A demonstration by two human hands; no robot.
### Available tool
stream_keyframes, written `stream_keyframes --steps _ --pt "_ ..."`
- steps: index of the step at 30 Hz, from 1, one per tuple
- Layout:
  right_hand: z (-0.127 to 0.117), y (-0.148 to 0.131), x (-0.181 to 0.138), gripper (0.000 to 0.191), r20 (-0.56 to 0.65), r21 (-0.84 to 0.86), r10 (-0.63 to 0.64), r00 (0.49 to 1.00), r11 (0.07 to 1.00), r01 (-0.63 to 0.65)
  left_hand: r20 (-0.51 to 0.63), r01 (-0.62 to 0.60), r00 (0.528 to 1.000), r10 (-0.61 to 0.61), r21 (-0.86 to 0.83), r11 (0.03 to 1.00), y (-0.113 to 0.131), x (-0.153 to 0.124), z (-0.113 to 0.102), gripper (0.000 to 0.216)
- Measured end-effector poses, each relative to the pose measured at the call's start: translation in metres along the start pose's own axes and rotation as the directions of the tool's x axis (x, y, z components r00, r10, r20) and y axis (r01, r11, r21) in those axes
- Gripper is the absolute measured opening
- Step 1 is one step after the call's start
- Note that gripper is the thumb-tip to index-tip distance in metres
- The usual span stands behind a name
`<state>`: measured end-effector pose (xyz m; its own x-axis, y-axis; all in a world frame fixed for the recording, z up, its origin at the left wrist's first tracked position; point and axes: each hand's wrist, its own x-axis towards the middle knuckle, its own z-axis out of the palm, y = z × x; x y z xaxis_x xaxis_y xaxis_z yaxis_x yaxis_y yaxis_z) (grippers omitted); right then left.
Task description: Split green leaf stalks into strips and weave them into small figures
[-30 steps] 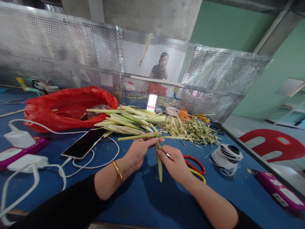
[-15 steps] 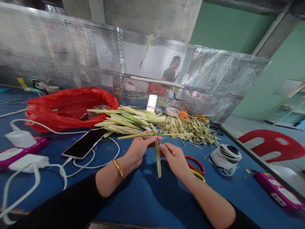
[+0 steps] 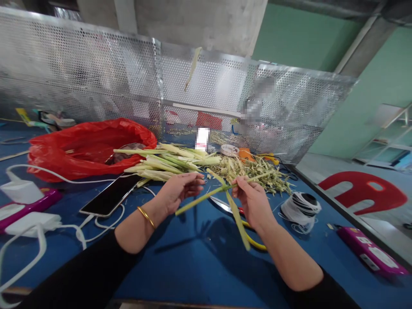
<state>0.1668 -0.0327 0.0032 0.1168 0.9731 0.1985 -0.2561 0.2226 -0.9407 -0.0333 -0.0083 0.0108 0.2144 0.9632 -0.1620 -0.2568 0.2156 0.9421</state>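
Observation:
My right hand (image 3: 252, 199) pinches a cross of pale green leaf strips (image 3: 202, 201) near the point where they meet. One strip slants left and the other hangs down toward me. To the left, my left hand (image 3: 180, 191) is apart from the cross, its fingers loosely curled and nothing between them. Beneath the strips and my right hand lie scissors (image 3: 255, 244) with red and yellow handles, partly covered. A bundle of flat leaf strips (image 3: 174, 162) lies just beyond my left hand. Shredded dry plant pieces (image 3: 270, 176) are heaped behind my right hand.
A red plastic bag (image 3: 61, 165) stands at the left, with a charging phone (image 3: 111, 195) and white cables nearby. White string on a spool (image 3: 301, 210) and a purple power strip (image 3: 371, 251) are at the right. A perforated metal screen (image 3: 206, 81) borders the back.
My left hand has let go of the crossed strips and moved left. My right hand has shifted right, holding them alone, and the cross has tilted. More of the scissors shows.

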Motion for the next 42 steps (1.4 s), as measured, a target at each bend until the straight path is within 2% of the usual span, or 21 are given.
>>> stream_keyframes --steps 2,4,5,7,11,13,18,23,27,29,30,32,33,34,35,36,37,39,41,42 --pt "0.002 -0.002 -0.002 0.029 0.045 -0.117 -0.019 0.999 0.993 0.024 0.127 0.106 0.986 -0.112 0.054 0.993 0.002 -0.005 0.003 0.036" --pt "0.005 -0.002 -0.005 0.029 0.096 -0.220 -0.035 0.995 0.974 0.055 0.278 0.088 0.951 -0.136 0.178 0.980 -0.002 -0.013 0.010 0.038" --pt "0.007 -0.002 -0.007 0.029 0.119 -0.252 -0.038 0.992 0.965 0.068 0.315 0.050 0.943 -0.113 0.201 0.978 -0.005 -0.016 0.015 0.037" --pt "0.009 0.000 -0.008 0.028 0.157 -0.280 -0.033 0.987 0.957 0.077 0.277 0.033 0.957 -0.081 0.177 0.984 -0.013 -0.020 0.022 0.036" --pt "0.009 0.004 -0.008 0.027 0.169 -0.273 0.014 0.986 0.961 0.033 0.094 0.016 0.995 -0.031 0.150 0.989 -0.023 -0.019 0.026 0.033" --pt "0.008 0.006 -0.007 0.026 0.141 -0.255 0.019 0.990 0.967 0.018 0.081 0.016 0.996 -0.030 0.163 0.986 -0.024 -0.019 0.026 0.035" --pt "0.006 0.010 -0.005 0.028 0.125 -0.225 0.052 0.991 0.974 -0.023 0.166 0.064 0.982 -0.094 0.181 0.981 -0.022 -0.021 0.028 0.036" --pt "0.009 0.015 -0.008 0.028 0.094 -0.229 0.039 0.995 0.973 -0.017 -0.004 0.007 1.000 -0.006 0.231 0.973 -0.023 -0.019 0.030 0.024" --pt "0.005 0.022 -0.002 0.031 -0.001 -0.126 0.126 0.992 0.984 -0.125 -0.064 -0.001 0.998 0.018 0.256 0.967 -0.022 -0.019 0.030 0.023" --pt "-0.002 0.019 0.006 0.035 -0.148 -0.098 0.125 0.981 0.985 -0.141 -0.052 0.009 0.999 0.004 0.253 0.967 -0.021 -0.020 0.029 0.023" --pt "-0.006 0.016 0.009 0.037 -0.243 -0.118 0.061 0.968 0.989 -0.092 -0.041 0.011 0.999 -0.001 0.251 0.968 -0.021 -0.020 0.028 0.023" --pt "-0.013 0.006 0.013 0.040 -0.381 -0.274 -0.205 0.902 0.956 0.102 -0.011 0.013 1.000 -0.010 0.263 0.965 -0.022 -0.022 0.029 0.025" --pt "-0.015 0.001 0.013 0.040 -0.366 -0.393 -0.354 0.861 0.897 0.202 0.007 0.015 1.000 -0.017 0.284 0.959 -0.023 -0.023 0.030 0.028" --pt "-0.015 -0.003 0.011 0.036 -0.288 -0.507 -0.462 0.839 0.816 0.276 0.029 0.018 0.999 -0.029 0.317 0.948 -0.024 -0.025 0.032 0.030" --pt "-0.013 -0.006 0.008 0.029 -0.164 -0.596 -0.514 0.842 0.732 0.331 0.060 0.021 0.997 -0.045 0.359 0.933 -0.025 -0.027 0.034 0.032" --pt "-0.011 -0.007 0.003 0.023 -0.027 -0.647 -0.500 0.866 0.669 0.366 0.093 0.022 0.994 -0.065 0.404 0.914 -0.027 -0.029 0.036 0.032" --pt "-0.007 -0.007 -0.001 0.021 0.094 -0.671 -0.429 0.899 0.639 0.375 0.130 0.013 0.988 -0.079 0.445 0.896 -0.029 -0.031 0.038 0.032" --pt "0.002 -0.003 -0.009 0.022 0.250 -0.677 -0.187 0.950 0.668 0.310 0.210 -0.031 0.974 -0.090 0.511 0.859 -0.033 -0.036 0.042 0.031" --pt "0.009 0.001 -0.013 0.023 0.310 -0.632 0.045 0.950 0.756 0.170 0.265 -0.072 0.960 -0.095 0.559 0.826 -0.037 -0.038 0.043 0.033" --pt "0.011 0.002 -0.014 0.022 0.317 -0.589 0.111 0.942 0.801 0.104 0.275 -0.075 0.956 -0.104 0.570 0.818 -0.039 -0.038 0.043 0.033"
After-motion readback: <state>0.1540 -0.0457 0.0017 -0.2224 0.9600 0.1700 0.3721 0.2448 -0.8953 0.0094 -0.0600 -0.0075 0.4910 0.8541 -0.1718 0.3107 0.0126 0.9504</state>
